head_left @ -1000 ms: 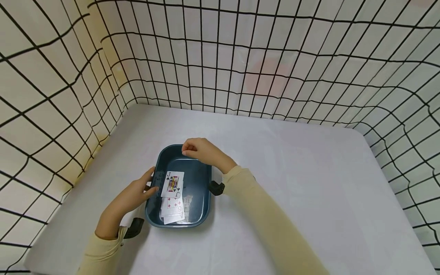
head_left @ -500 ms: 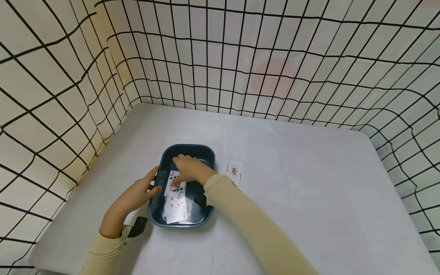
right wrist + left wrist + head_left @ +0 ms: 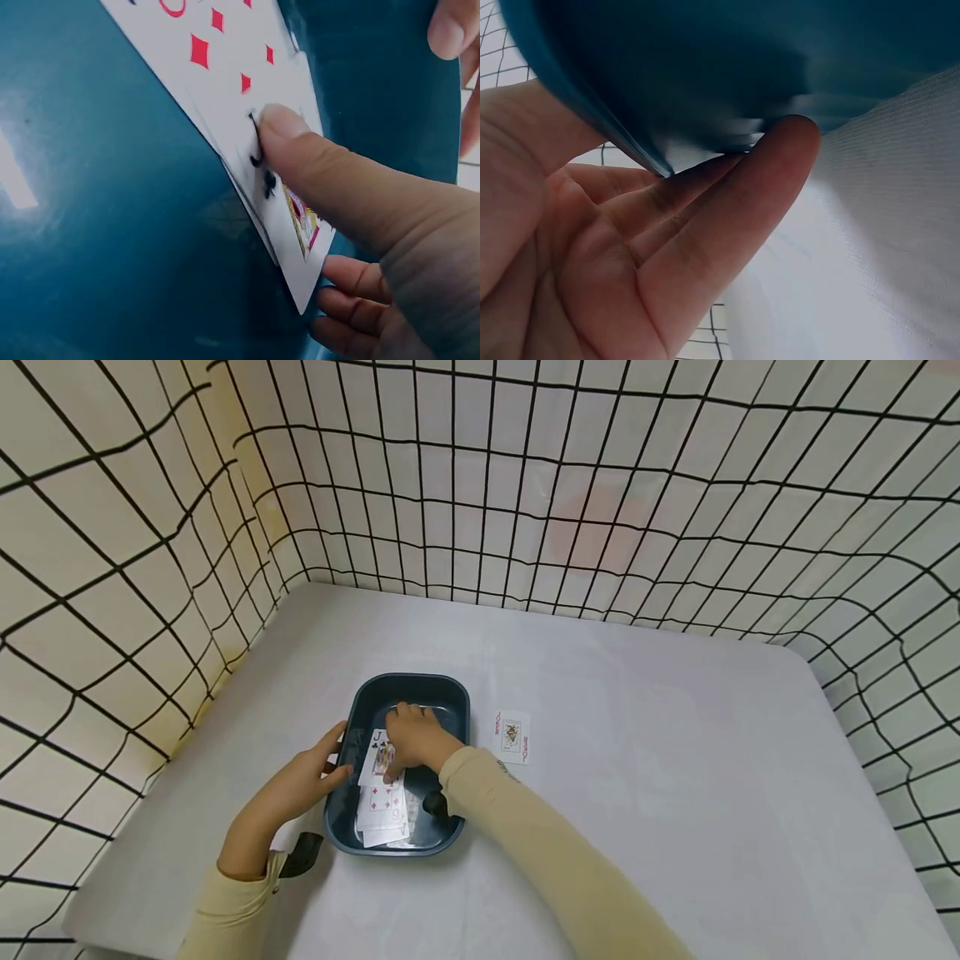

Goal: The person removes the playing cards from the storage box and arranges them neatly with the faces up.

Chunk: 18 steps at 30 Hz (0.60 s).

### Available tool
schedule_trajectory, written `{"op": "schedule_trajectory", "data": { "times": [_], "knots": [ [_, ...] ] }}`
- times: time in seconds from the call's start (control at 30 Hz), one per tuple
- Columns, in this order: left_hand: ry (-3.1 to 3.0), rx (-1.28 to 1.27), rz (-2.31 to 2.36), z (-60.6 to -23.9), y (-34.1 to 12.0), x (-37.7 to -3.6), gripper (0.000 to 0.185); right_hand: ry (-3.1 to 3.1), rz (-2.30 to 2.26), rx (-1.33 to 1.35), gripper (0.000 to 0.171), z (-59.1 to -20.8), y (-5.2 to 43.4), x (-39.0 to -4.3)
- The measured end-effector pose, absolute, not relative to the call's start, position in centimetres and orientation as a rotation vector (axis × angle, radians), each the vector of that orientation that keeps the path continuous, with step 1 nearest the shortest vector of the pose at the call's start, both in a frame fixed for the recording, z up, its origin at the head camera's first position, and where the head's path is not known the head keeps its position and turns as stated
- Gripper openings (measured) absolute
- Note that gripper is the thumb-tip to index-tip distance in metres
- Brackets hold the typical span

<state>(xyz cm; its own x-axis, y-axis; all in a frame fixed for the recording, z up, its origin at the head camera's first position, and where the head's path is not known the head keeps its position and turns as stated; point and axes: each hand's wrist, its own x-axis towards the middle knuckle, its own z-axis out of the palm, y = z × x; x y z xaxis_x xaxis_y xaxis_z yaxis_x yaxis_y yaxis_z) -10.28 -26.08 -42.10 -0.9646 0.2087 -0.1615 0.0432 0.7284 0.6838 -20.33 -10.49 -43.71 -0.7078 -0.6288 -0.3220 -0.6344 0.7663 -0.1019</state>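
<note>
The right hand [image 3: 420, 739] has come down onto the jack of clubs [image 3: 372, 760].

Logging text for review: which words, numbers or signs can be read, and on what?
"J" and a black club sign: the jack card, in the tray.
Red diamond signs: the diamonds card; its number isn't clear.
Red lettering: the card on the table, too small to read.
Right sleeve marks: unreadable.

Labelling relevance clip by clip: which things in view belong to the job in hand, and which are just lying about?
Likely part of the job:
tray, gripped by the left hand
jack of clubs, held by the right hand
other cards in the tray, one a diamond
loose card right of the tray, probably

Just setting:
white table
black mesh
</note>
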Motion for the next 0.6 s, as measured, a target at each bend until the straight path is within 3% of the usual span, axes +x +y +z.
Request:
{"op": "schedule_trajectory", "data": {
  "times": [0.1, 0.33, 0.6],
  "knots": [
    [2.706, 0.196, 1.062, -42.2, -26.1, -10.3, 0.065, 2.625, -0.049, -0.938, 0.09, -43.9, -10.4, -20.6],
    [2.682, 0.153, 1.069, -42.0, -25.9, -10.3, 0.066, 2.474, -0.783, -0.877, 0.026, -43.2, -9.3, -21.5],
    [2.687, 0.176, 1.06, -41.6, -25.9, -10.2, 0.066, 2.115, -1.404, -0.738, 0.019, -41.0, -6.7, -22.8]
  ]
}}
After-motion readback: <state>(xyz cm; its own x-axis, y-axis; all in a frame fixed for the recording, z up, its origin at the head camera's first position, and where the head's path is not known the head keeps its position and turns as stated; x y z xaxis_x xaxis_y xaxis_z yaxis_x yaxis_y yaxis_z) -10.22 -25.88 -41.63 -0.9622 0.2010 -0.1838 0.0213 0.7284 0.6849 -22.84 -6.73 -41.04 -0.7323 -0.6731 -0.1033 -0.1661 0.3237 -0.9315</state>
